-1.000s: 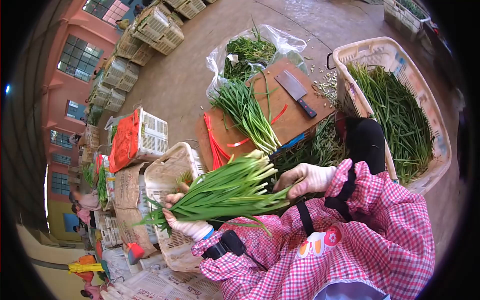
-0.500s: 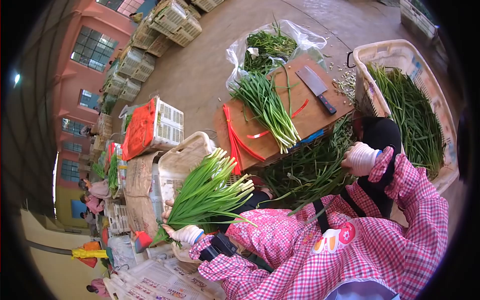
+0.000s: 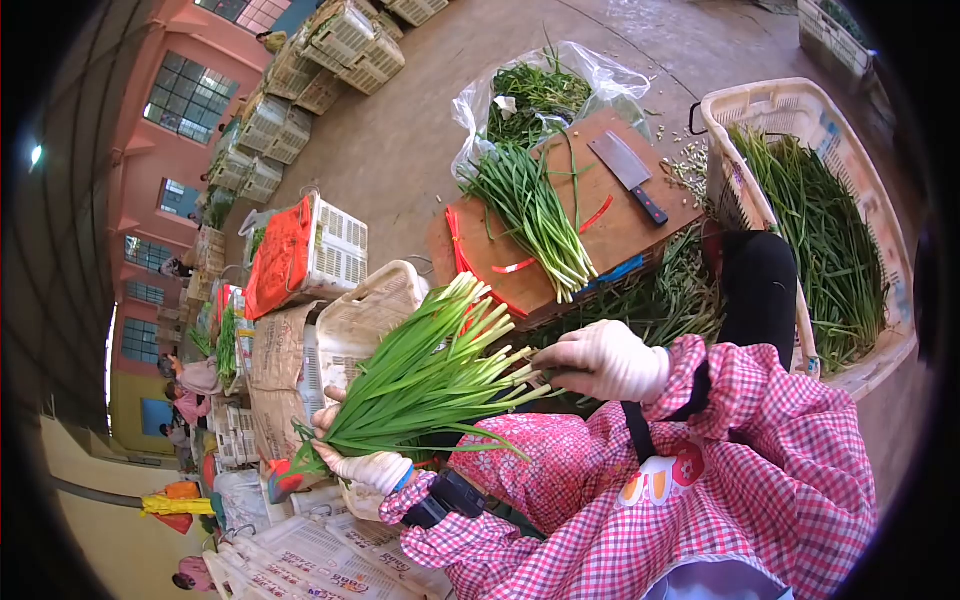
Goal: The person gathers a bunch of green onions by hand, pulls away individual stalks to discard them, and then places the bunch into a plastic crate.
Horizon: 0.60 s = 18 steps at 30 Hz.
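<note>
My left hand [image 3: 355,452], gloved with fingertips bare, is closed around the leafy end of a bunch of garlic chives [image 3: 425,375], whose pale stalk ends fan out to the right. At those ends, my right hand [image 3: 605,362] pinches a few stalks between thumb and fingers; exactly how many is hidden. Beyond them stands a wooden board [image 3: 625,215] bearing another pile of chives [image 3: 530,205], a cleaver [image 3: 628,172] and red ties [image 3: 608,212]. More red ties [image 3: 458,240] hang over the board's left edge.
A tall crate of greens [image 3: 815,240] stands at my right. Loose leaves [image 3: 640,310] lie below the board, and a plastic bag of greens [image 3: 545,95] sits behind it. A white crate [image 3: 365,310] is beside my left hand. Stacked crates [image 3: 345,45] and people [image 3: 195,390] are farther left.
My right hand has moved left from beside my knee to the stalk ends and closed on some of them. The bunch in my left hand has risen slightly and spread toward the right.
</note>
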Tool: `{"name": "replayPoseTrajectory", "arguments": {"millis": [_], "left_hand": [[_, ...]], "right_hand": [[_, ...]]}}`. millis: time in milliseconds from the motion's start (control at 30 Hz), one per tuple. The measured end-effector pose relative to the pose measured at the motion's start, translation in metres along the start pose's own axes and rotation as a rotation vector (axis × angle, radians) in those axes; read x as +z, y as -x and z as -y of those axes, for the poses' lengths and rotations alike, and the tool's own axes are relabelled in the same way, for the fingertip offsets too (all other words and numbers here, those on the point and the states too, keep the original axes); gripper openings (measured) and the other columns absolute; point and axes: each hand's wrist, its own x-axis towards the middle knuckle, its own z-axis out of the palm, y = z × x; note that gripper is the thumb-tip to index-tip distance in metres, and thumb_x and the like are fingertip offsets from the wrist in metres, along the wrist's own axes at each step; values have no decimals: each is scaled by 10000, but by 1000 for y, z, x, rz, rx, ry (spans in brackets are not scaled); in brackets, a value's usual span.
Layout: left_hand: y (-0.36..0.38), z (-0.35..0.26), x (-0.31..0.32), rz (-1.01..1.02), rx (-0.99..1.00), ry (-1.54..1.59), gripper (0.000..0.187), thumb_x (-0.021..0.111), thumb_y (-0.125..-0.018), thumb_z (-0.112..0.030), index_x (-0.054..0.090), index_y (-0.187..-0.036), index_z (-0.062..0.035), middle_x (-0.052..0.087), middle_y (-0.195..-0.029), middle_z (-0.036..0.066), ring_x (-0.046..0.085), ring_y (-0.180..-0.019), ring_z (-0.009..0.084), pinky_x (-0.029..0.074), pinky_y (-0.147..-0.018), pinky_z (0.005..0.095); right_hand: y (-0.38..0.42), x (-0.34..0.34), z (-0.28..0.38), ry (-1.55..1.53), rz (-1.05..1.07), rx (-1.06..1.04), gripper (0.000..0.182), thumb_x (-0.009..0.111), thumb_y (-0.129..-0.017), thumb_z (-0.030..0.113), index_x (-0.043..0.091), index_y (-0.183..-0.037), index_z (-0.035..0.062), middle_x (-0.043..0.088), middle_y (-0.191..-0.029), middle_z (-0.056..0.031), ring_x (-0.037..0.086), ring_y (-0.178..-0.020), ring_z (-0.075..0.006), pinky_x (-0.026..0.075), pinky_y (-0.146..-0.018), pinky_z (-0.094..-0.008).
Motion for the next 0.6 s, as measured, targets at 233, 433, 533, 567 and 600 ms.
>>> {"name": "replayPoseTrajectory", "arguments": {"millis": [233, 433, 533, 567, 600], "left_hand": [[13, 23, 25, 50, -45, -18, 151, 540, -864, -188, 555, -785, -61, 574, -729, 21, 583, -782, 157, 349, -1078, 421], [16, 31, 28, 70, -49, -79, 152, 541, -867, -198, 557, -775, -78, 588, -745, 19, 591, -815, 161, 349, -1078, 423], [15, 32, 28, 65, -71, -22, 148, 540, -867, -198, 557, -776, -82, 583, -746, 14, 587, -815, 159, 338, -1086, 423], [15, 32, 29, 43, -64, -12, 145, 540, -865, -196, 554, -772, -84, 573, -739, 9, 580, -809, 154, 332, -1089, 423], [15, 33, 30, 19, -58, -1, 143, 541, -863, -193, 550, -768, -87, 562, -733, 4, 574, -802, 149, 326, -1092, 424]], "right_hand": [[-19, 8, 3, 227, 246, -18, 327, 681, -740, 311, 597, -1022, 169, 619, -731, -101, 622, -675, -339, 491, -585, -429], [-17, 17, -12, 151, 234, -29, 244, 665, -761, 283, 637, -967, 155, 622, -719, -119, 621, -665, -332, 485, -590, -411], [-12, 21, -18, -169, 170, 82, 187, 675, -809, 269, 667, -918, 117, 635, -710, -98, 624, -623, -276, 498, -582, -342], [-9, 25, -23, -320, 166, 122, 196, 675, -824, 244, 659, -911, 69, 639, -709, -93, 635, -650, -199, 501, -619, -318], [-9, 23, -20, -449, 189, 237, 188, 661, -834, 220, 654, -912, 50, 639, -713, -74, 618, -668, -155, 497, -630, -307]]}}
